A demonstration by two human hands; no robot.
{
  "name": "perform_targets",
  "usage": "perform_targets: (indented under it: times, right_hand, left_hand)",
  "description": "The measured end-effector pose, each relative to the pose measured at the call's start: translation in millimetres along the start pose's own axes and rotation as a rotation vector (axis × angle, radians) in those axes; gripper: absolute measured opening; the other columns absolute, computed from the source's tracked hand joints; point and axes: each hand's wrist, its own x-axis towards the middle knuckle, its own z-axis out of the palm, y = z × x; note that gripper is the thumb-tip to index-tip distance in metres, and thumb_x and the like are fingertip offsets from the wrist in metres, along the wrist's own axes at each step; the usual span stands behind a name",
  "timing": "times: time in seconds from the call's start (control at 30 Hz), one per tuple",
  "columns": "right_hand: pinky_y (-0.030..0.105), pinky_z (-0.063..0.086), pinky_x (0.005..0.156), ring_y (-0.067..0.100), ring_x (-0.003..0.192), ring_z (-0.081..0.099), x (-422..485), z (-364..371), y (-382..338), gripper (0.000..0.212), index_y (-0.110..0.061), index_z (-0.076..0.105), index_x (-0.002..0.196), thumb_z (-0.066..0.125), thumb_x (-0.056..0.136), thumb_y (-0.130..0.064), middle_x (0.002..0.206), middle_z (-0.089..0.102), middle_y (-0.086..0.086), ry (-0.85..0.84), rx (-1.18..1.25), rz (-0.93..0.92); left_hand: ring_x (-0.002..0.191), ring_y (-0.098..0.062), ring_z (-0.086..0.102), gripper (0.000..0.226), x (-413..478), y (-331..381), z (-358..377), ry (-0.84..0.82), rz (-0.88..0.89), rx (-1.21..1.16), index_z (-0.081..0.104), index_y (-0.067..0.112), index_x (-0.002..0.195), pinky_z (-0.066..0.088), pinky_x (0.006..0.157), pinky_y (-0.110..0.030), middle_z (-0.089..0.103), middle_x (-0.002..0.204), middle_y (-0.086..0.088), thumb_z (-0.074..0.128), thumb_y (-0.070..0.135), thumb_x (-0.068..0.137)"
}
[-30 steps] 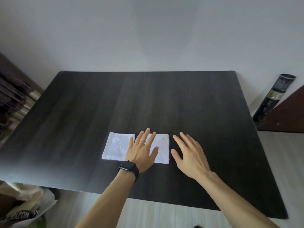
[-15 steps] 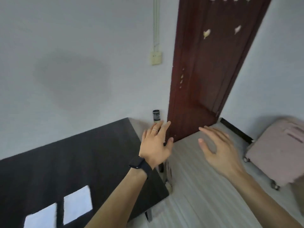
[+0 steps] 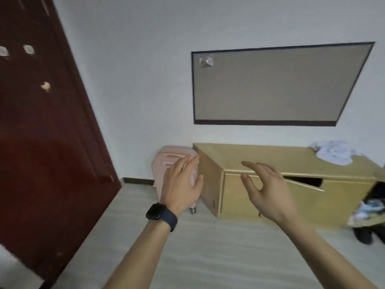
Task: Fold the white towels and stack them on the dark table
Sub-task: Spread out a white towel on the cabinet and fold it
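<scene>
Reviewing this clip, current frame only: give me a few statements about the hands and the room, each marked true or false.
1. The left hand and the right hand both hold nothing. True.
2. The dark table is in view. False: no table shows in this frame.
3. A dark watch sits on the left wrist. True.
4. The pink suitcase stands on top of the wooden cabinet. False: it stands on the floor beside the cabinet's end.

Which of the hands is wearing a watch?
The left hand: a black watch is on its wrist and a ring on one finger. The right hand is bare.
</scene>
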Motion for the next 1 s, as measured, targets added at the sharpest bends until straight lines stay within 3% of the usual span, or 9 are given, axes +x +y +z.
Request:
perform_targets:
  times: [0.2,0.37,0.5,0.67,1.0]
  right_hand:
    - [0.028,0.043,0.092,0.018,0.118,0.054,28,-62,138,0.033,-0.028,0.062,0.127,0.059,0.095,-0.037,0.115,0.068,-0.009,0.092,-0.117,0.21]
    - [0.028,0.041,0.086,0.017,0.117,0.052,55,-79,243,0.032,-0.03,0.062,0.126,0.059,0.095,-0.037,0.108,0.063,-0.021,0.111,-0.154,0.378]
    - [0.026,0.039,0.087,0.014,0.12,0.051,94,-79,328,0.034,-0.033,0.06,0.128,0.057,0.094,-0.041,0.114,0.063,-0.021,0.102,-0.193,0.485]
    - [0.025,0.04,0.087,0.013,0.123,0.05,155,-78,425,0.035,-0.034,0.058,0.128,0.056,0.094,-0.044,0.12,0.063,-0.02,0.053,-0.252,0.586]
    - [0.036,0.051,0.088,0.014,0.116,0.056,231,-46,633,0.036,-0.035,0.058,0.126,0.057,0.092,-0.046,0.106,0.06,-0.023,-0.087,-0.2,0.803]
  left_hand:
    - [0.141,-0.015,0.03,0.054,102,101,121,-0.138,0.162,-0.138,0.042,0.029,0.146,0.023,0.115,-0.03,0.038,0.153,0.005,0.056,0.034,0.094]
    - [0.141,-0.016,0.033,0.053,182,152,220,-0.241,0.282,-0.167,0.042,0.03,0.145,0.028,0.116,-0.039,0.039,0.152,0.004,0.055,0.036,0.094]
    - [0.143,-0.013,0.027,0.052,251,180,295,-0.326,0.327,-0.176,0.038,0.033,0.147,0.023,0.118,-0.038,0.034,0.155,0.007,0.05,0.038,0.096]
    - [0.144,-0.013,0.025,0.053,340,208,384,-0.433,0.357,-0.172,0.035,0.032,0.148,0.021,0.118,-0.036,0.032,0.156,0.007,0.048,0.039,0.097]
    - [0.145,-0.014,0.024,0.052,455,248,567,-0.641,0.305,-0.106,0.034,0.034,0.148,0.022,0.118,-0.036,0.031,0.157,0.007,0.045,0.04,0.097]
